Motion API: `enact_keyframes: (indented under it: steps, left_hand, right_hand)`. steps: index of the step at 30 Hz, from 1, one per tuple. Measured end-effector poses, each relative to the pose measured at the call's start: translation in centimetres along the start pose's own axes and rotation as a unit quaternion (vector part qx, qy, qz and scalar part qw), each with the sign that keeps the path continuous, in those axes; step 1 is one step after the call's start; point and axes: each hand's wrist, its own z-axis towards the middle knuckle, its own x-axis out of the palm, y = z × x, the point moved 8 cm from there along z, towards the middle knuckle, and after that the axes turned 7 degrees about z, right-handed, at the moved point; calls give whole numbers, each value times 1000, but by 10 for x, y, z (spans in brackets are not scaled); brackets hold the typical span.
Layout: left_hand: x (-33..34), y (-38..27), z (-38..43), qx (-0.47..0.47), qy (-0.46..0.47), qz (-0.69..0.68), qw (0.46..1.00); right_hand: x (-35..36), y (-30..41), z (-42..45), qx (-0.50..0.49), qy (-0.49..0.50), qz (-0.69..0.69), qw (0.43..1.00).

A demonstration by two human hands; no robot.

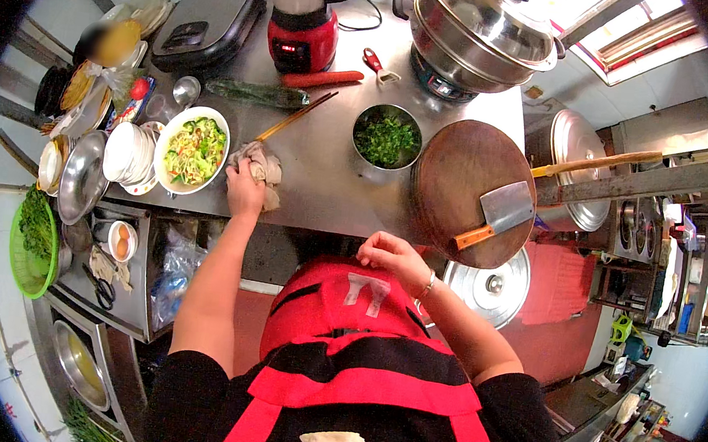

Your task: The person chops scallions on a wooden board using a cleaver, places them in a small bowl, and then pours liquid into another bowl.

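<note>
My left hand [247, 190] grips a crumpled beige cloth [268, 166] on the steel worktop, just right of a white oval dish of noodles with broccoli [196, 151]. A pair of wooden chopsticks [293, 118] lies beyond the cloth, pointing away from it. My right hand [385, 253] hangs in front of the red apron [316, 293], fingers loosely curled, and no held thing shows. Ahead of it stand a steel bowl of chopped green herbs [388, 137] and a round wooden chopping board [460, 167], where a cleaver [507, 207] rests.
Along the back are a black electric grill [210, 22], a red blender [301, 39], a carrot [322, 79], a cucumber [258, 92], a peeler [380, 65] and a steel steamer pot [471, 42]. Stacked white plates [129, 152] stand left. A wooden handle [599, 163] extends past the board.
</note>
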Motion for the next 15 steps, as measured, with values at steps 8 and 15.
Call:
enact_keyframes:
  steps: [8, 15]
  left_hand:
    - [25, -135, -34, 148, 49, -85, 984]
    - [90, -157, -56, 256, 99, 53, 960]
  right_hand:
    - [3, -24, -6, 39, -9, -2, 999]
    - [11, -21, -11, 71, -6, 6, 997]
